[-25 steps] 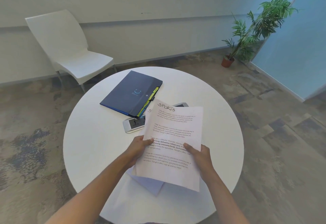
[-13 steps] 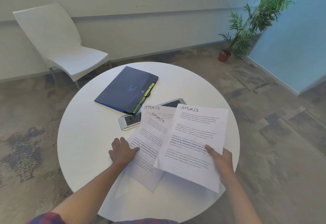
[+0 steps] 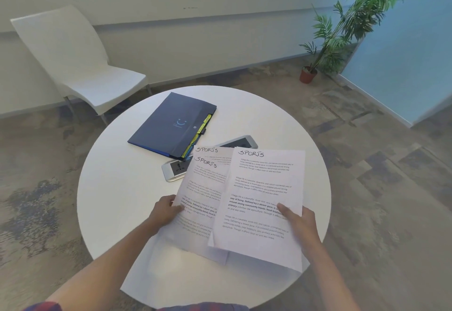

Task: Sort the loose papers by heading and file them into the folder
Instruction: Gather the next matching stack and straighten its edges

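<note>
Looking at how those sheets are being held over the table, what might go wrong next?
The right hand pinches its SPORTS sheet only near one edge, so the sheet may sag, crease or slip. The sheets under the left hand are fanned unevenly and could slide out of order. The papers also partly cover a flat white device, so squaring them up might nudge it toward the closed blue folder.

Closed navy folder (image 3: pixel 171 124) flat, three overlapping SPORTS-headed papers (image 3: pixel 259 200) just beside it

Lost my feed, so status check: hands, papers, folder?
Left hand grips two overlapped SPORTS sheets; right hand grips a third SPORTS sheet. Blue folder closed on the table. Sheets overhang the table's power sockets.
</note>
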